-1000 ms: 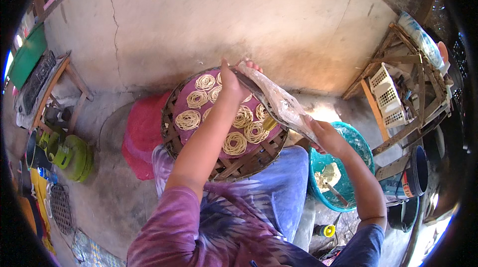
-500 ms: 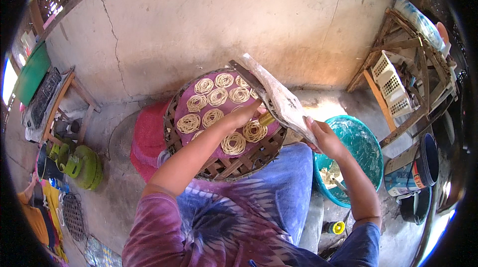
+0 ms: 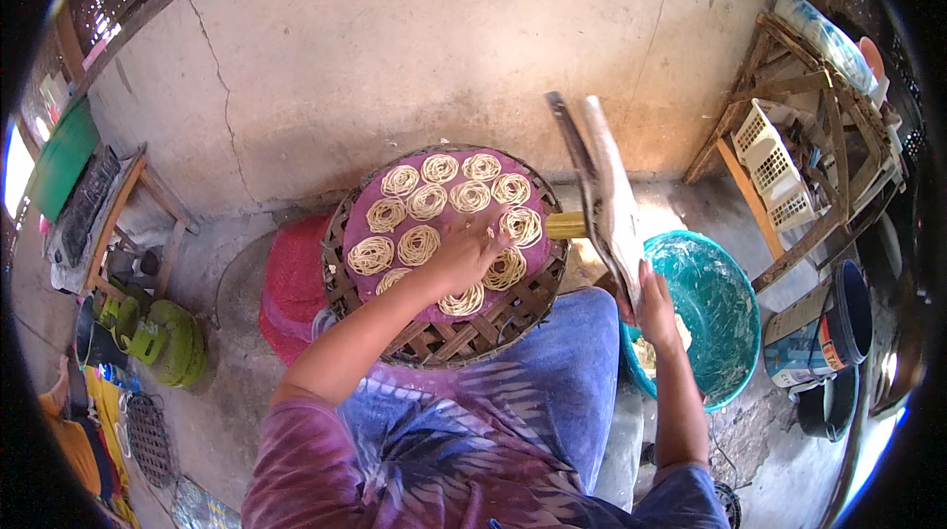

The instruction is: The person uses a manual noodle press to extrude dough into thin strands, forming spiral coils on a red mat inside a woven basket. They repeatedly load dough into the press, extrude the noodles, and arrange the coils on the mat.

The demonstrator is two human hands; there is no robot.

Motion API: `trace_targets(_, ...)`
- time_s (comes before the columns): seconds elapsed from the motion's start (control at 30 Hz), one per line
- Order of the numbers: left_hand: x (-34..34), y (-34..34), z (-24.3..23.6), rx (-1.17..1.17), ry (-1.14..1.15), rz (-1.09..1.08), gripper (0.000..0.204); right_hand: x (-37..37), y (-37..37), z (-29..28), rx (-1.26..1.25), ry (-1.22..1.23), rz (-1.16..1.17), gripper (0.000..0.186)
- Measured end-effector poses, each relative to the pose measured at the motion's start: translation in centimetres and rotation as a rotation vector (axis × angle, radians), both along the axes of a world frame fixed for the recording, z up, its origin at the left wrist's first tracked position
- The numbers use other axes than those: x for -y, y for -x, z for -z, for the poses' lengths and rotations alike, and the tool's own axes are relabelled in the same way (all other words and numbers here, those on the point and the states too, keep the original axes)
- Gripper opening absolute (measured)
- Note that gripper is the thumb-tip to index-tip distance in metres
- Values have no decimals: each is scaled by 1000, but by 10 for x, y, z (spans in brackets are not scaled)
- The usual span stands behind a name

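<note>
My right hand [image 3: 653, 307] grips the lower end of a hinged wooden press [image 3: 614, 198], two long pale and dark arms held upright with a gap at the top. A brass-coloured cylinder [image 3: 566, 225] sticks out of its left side above the tray's edge. My left hand [image 3: 466, 255] is over a round woven bamboo tray [image 3: 464, 340] lined with purple cloth [image 3: 449, 225], holding nothing, its fingers apart beside a noodle coil [image 3: 521, 225]. Several pale coils of thin dough strands lie on the cloth; my hand and forearm cover part of them.
At my right stands a teal basin [image 3: 725, 332] with pale dough in it. Farther right are a paint bucket [image 3: 819, 327] and a wooden rack [image 3: 838, 134] with a white plastic basket [image 3: 774, 164]. A green gas cylinder [image 3: 168, 341] stands at left; a wall [image 3: 444, 55] rises behind the tray.
The press has swung to the right and more upright, with its cylinder away from the tray's middle. My left hand has left the cylinder and moved back over the coils.
</note>
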State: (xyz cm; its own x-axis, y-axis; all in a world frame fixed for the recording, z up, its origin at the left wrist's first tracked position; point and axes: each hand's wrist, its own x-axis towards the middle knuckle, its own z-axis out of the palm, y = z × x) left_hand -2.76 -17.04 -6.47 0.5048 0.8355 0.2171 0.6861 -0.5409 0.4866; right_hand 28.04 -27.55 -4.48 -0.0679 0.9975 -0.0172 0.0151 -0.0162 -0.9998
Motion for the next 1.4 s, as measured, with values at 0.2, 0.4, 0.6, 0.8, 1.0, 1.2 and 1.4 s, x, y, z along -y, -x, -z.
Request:
trace_targets(0.2, 33, 56, -44, -168, -574, -108, 37, 25, -1, 83, -373, -43, 274, 65)
trace_targets(0.4, 91, 202, 30, 314, -545, -904, 66, 31, 24, 147, -586, -192, 466, 69)
trace_targets(0.6, 221, 202, 156, 393, 364, -1097, 76, 16, 29, 136, -548, -283, 583, 60)
trace_targets(0.8, 228, 279, 173, -325, 659, -1007, 49, 8, 43, 124, -475, -150, 686, 61)
trace_targets(1.0, 105, 352, 223, -648, -103, -931, 31, 0, 38, 131, -499, -142, 869, 60)
trace_targets(1.2, 46, 398, 259, -819, 207, -827, 37, 10, 38, 132, -337, -207, 755, 61)
trace_targets(1.4, 52, 398, 180, -311, -168, -953, 37, 7, 46, 123, -295, -57, 802, 61)
